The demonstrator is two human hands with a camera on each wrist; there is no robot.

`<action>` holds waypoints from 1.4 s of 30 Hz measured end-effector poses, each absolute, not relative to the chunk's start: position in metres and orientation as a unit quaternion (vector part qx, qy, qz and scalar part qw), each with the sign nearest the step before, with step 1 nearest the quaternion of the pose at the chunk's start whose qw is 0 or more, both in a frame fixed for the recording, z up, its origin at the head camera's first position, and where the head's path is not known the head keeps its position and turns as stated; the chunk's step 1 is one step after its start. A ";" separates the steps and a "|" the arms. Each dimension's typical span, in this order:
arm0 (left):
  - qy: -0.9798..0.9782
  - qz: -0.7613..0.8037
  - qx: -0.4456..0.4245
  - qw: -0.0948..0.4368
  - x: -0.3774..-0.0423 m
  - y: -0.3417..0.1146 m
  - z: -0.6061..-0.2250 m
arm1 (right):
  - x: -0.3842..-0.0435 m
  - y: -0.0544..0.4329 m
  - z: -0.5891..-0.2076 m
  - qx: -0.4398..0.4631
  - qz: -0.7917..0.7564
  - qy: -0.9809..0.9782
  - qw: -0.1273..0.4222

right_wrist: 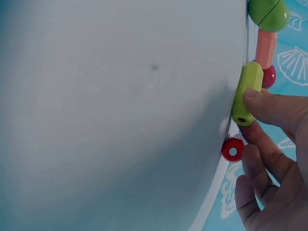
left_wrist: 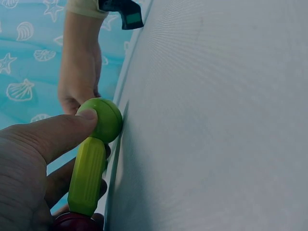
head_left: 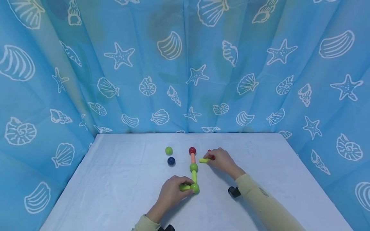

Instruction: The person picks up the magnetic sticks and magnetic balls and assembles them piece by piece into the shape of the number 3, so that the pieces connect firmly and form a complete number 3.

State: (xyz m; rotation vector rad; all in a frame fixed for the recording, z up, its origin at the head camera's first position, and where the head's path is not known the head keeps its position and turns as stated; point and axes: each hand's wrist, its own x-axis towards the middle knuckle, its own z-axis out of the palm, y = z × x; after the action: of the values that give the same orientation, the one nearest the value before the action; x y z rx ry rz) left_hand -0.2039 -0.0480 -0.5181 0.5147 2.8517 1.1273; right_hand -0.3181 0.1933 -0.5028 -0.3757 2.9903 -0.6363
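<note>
A chain of toy balls and rods lies on the white table: a red ball (head_left: 192, 150), a pink rod (head_left: 192, 159), a green ball (head_left: 193, 167), a yellow-green rod (head_left: 194, 177) and a nearer green ball (head_left: 195, 188). My left hand (head_left: 173, 191) holds that nearer ball and another yellow-green rod (left_wrist: 86, 175) joined to it. At this rod's other end, a dark red ball (left_wrist: 76, 222) shows in the left wrist view. Right of the chain, my right hand (head_left: 222, 160) pinches a separate yellow-green rod (right_wrist: 248, 94). A red piece with a holed end (right_wrist: 233, 150) is beside its fingers.
Left of the chain are a loose green ball (head_left: 169, 150) and a dark blue ball (head_left: 171, 161). A blue curtain (head_left: 173, 80) with shell and starfish prints hangs behind the white table (head_left: 115, 186) and along its sides. A black device (head_left: 234, 192) is at the right wrist.
</note>
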 end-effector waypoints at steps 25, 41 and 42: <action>0.919 0.357 0.165 0.015 -0.205 -0.048 -0.517 | -0.314 0.199 -0.500 -0.093 -0.253 0.962 0.050; 0.918 0.360 0.162 0.023 -0.205 -0.048 -0.520 | -0.326 0.187 -0.484 -0.120 -0.291 0.949 0.009; 0.918 0.360 0.162 0.022 -0.205 -0.048 -0.520 | -0.327 0.184 -0.483 -0.123 -0.292 0.948 0.007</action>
State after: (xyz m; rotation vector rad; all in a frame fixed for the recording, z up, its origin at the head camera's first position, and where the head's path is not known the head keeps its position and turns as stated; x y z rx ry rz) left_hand -0.2054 -0.0482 -0.5200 0.5021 2.8448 1.1158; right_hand -0.3268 0.1843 -0.4828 -0.3857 2.9652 -0.9146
